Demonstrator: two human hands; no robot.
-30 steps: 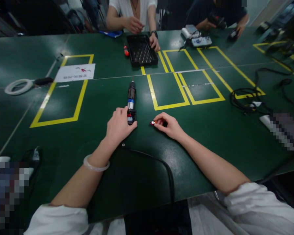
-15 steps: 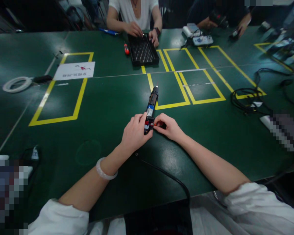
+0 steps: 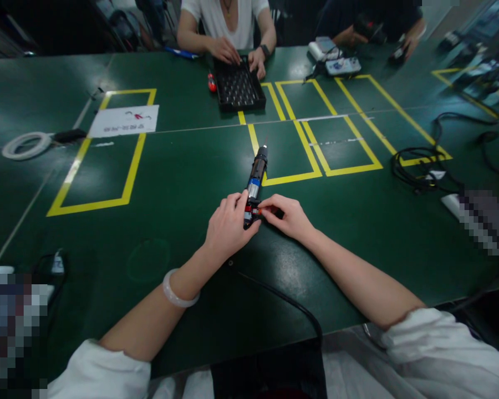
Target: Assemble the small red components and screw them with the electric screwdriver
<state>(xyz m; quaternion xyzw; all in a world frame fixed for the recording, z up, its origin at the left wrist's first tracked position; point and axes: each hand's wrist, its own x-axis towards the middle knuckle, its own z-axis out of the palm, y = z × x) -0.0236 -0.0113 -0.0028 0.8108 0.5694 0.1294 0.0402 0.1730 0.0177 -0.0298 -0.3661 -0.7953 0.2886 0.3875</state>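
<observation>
An opened electric screwdriver lies on the green table, its metal tip pointing away from me. Black housing, a blue-and-silver motor section and red parts near its rear end are visible. My left hand is wrapped round the rear part from the left and covers some of it. From the right, my right hand pinches a small red-orange piece, which looks like a wire or connector, at the side of the screwdriver. Its exact shape is hidden by the fingertips.
Across the green table, a person works over a black tray, with a red tool beside it. A paper sheet and a white cable coil lie left. Black cables lie right; a black cord runs near me.
Both hands keep their grip on the screwdriver and the red-orange piece, with only slight movement of the right fingers. The view has shifted a little.
</observation>
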